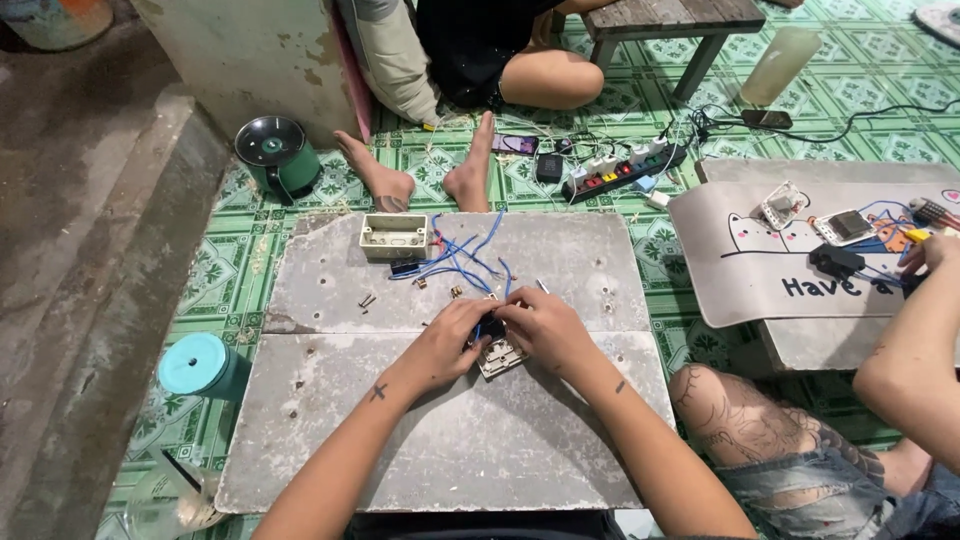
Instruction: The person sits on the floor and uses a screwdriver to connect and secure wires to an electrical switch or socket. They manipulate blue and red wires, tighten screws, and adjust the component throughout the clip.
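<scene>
Small dark part (490,327) mostly hidden between both hands, grip unclear.

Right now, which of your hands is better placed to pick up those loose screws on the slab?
Probably the left hand: the screws lie on its side of the slab, nearer than to the right hand. Both hands are busy on the switch plate.

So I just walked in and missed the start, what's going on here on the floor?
A person sits at a grey slab on the floor, both hands closed around a small switch plate with blue wires running off it. The left hand pinches its dark part; the right hand steadies it. A cream wall box and loose screws lie further up the slab. To the right, another person's hand works on similar parts on a printed mat.
</scene>
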